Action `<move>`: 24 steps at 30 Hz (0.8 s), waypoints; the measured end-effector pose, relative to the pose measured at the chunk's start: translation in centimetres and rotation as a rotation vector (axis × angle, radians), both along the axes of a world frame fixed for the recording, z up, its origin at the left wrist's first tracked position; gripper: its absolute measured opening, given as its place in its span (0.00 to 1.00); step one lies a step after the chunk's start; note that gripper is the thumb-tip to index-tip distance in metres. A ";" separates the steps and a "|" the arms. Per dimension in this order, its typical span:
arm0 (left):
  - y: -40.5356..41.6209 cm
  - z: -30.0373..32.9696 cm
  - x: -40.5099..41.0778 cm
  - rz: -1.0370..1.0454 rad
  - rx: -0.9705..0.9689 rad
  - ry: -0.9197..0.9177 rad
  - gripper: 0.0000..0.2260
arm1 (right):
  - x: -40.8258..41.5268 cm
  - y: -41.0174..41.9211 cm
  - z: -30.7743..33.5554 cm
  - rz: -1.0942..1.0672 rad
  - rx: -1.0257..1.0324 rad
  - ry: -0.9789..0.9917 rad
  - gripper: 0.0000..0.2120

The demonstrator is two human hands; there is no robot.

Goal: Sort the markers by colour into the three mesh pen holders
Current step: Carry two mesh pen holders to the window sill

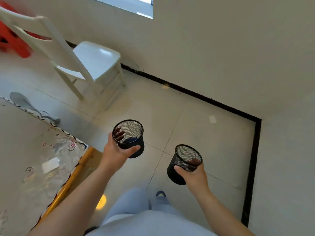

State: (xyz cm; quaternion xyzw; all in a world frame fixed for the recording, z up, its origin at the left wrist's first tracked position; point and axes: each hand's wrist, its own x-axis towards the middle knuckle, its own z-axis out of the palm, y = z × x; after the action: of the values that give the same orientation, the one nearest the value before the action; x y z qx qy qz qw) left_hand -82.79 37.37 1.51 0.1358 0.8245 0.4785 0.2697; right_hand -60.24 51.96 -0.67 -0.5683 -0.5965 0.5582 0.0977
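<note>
At far left, the surface (25,142) carries a floral cloth under clear sheeting, with a yellow edge rail. Beyond it stands a white chair (95,60) on the tiled floor (196,116), a red object (15,43) behind it. Left hand (115,154) grips a black mesh pen holder (131,142), fingers curled round its wall, thumb across the front. Right hand (192,174) grips a second mesh pen holder (180,166), tilted, thumb on its side. Both holders are held above the floor, well apart, with no markers visible inside.
</note>
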 end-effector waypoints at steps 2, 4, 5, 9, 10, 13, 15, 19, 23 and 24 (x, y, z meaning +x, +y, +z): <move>0.6 0.0 -3.4 0.083 0.019 0.008 0.34 | -4.1 2.3 0.5 0.054 0.012 0.008 0.30; 1.1 -0.2 -6.5 0.139 -0.001 0.039 0.34 | -8.1 4.8 0.6 0.104 0.012 0.021 0.31; 1.4 -0.5 -8.1 0.153 -0.010 0.050 0.34 | -10.2 6.0 0.5 0.128 0.008 0.023 0.31; 4.1 -1.3 -15.2 0.127 -0.022 0.058 0.35 | -19.4 10.6 0.7 0.184 0.028 -0.039 0.29; 4.9 -1.4 -17.1 0.107 -0.034 0.046 0.35 | -21.7 11.6 0.8 0.189 0.036 -0.051 0.29; 7.3 -1.2 -23.0 0.048 -0.073 0.007 0.37 | -27.9 14.0 1.3 0.171 0.046 -0.063 0.29; 8.9 -1.2 -27.0 0.013 -0.088 0.007 0.38 | -31.7 15.5 1.3 0.147 0.038 -0.045 0.28; 12.9 -0.6 -34.1 0.044 -0.050 -0.045 0.36 | -38.3 18.6 1.3 0.103 0.007 0.005 0.26; 16.3 -1.0 -39.8 0.087 0.057 -0.115 0.33 | -44.0 22.5 0.9 0.055 -0.038 0.021 0.29; 17.2 -1.3 -41.2 0.110 0.085 -0.135 0.33 | -45.6 23.9 0.6 0.046 -0.049 0.026 0.29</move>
State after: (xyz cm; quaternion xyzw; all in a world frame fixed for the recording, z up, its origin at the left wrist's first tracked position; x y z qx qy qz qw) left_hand -124.01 54.55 0.24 0.0690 0.7898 0.5351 0.2918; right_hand -105.87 75.81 -0.09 -0.5493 -0.5945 0.5819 0.0786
